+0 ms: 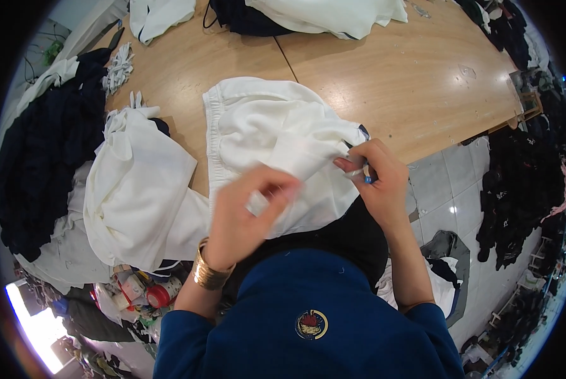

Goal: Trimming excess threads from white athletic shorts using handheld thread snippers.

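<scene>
White trousers or shorts (248, 136) with a gathered elastic waistband lie rumpled on the table edge and over my lap. My right hand (381, 177) is closed at the garment's right side, beside a dark strip of trim. Between its fingers shows a small metal tool with a blue part, which looks like thread snips (367, 179); much of it is hidden by the fingers. My left hand (248, 205), with a gold bracelet (210, 268) at the wrist, is over the middle of the cloth. Motion smears its bent fingers, so any hold is unclear.
The wooden table (384, 69) stretches ahead. A white garment pile (137, 189) sits at the left, near dark clothes (49, 151) and a bundle of white strips (119, 69). More white cloth (333, 16) lies at the far edge. Dark garments (516, 189) stand beyond the tiled floor (450, 189).
</scene>
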{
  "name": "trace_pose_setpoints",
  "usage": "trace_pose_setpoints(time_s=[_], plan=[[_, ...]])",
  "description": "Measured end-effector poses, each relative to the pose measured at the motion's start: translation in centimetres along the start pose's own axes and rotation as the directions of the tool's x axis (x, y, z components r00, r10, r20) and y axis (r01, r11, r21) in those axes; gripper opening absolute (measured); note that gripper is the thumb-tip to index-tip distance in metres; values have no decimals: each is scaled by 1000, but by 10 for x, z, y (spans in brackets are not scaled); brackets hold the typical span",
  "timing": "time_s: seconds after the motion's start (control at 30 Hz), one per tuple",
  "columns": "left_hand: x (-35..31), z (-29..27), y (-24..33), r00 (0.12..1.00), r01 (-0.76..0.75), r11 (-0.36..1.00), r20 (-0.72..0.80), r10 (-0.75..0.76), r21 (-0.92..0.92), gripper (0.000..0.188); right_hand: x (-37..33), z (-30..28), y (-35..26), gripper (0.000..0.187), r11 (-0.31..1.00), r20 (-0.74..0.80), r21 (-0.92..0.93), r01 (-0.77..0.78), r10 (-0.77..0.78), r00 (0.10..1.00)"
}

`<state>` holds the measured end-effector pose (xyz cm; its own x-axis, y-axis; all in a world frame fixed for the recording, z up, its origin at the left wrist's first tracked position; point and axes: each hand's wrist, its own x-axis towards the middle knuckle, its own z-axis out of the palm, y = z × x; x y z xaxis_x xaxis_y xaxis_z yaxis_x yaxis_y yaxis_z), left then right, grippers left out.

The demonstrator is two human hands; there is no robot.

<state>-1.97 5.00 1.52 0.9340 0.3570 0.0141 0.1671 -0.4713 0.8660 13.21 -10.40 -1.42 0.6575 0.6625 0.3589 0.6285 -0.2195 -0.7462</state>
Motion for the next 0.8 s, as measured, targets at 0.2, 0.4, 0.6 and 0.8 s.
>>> trace_pose_setpoints(time_s=[0.2,0.4,0.6,0.8], plan=[[3,36,-20,883,469,404,424,-200,-786,42,-10,9,-7,30,898,39,-141,418,-416,908],[8,44,-38,864,494,420,376,-336,-761,35,-22,4,-3,44,844,206,-185,503,-467,860],[-5,39,-49,795,604,427,473,-379,-673,27,-27,1,3,51,902,405,-243,356,-239,882],[5,39,-34,858,510,564,332,-392,-650,24,-33,9,6,49,905,243,-109,411,-377,894]])
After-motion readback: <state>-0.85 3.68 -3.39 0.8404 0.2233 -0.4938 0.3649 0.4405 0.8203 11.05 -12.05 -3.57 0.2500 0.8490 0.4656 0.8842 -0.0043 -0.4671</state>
